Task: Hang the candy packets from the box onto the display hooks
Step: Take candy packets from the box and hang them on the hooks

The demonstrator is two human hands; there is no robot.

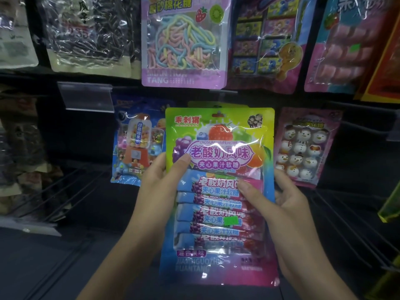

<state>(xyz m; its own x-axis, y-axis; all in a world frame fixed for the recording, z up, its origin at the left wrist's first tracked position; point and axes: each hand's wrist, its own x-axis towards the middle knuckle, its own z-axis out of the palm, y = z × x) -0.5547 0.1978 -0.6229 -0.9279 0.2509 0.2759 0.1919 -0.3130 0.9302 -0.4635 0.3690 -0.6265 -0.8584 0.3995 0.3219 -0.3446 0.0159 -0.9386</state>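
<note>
The left hand point(159, 182) and right hand point(283, 204) grip the candy packet point(218, 148) by its sides, hiding part of the gumball packet point(135, 146), beside the snowman packet point(303, 148).

Two bare hands, bare forearms behind them.
The left hand point(158, 180) and right hand point(281, 195) are uncovered, as are the left forearm point(121, 256) and right forearm point(313, 267); the fingers are slim, and the left thumbnail point(184, 160) and right thumbnail point(244, 186) are short, rounded and plain.
</note>
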